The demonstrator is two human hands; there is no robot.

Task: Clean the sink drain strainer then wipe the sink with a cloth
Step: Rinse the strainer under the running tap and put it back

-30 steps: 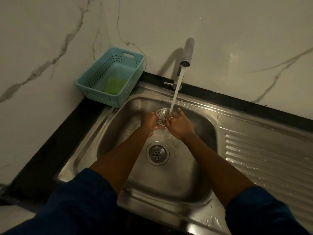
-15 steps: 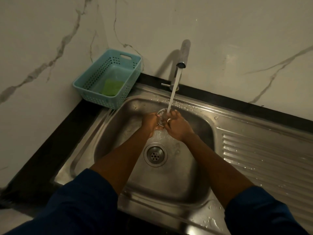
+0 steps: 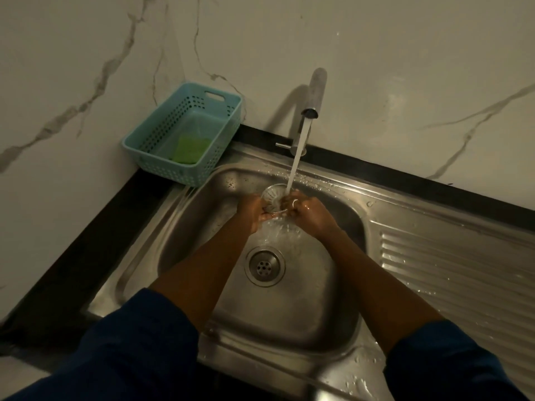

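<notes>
Strainer (image 3: 272,195): held over sink (image 3: 318,314) basin, under running tap (image 3: 315,91), above drain (image 3: 265,266); L hand (image 3: 253,211) grips its left rim, fingers curled; R hand (image 3: 309,214) pinches right rim; teal basket (image 3: 139,140) w/ green pad (image 3: 191,149) at back-left.

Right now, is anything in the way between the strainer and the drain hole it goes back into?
Nothing visible blocks it. The left hand and right hand hold the strainer under the running water; the drain hole below sits uncovered, with only splashing water between.
</notes>
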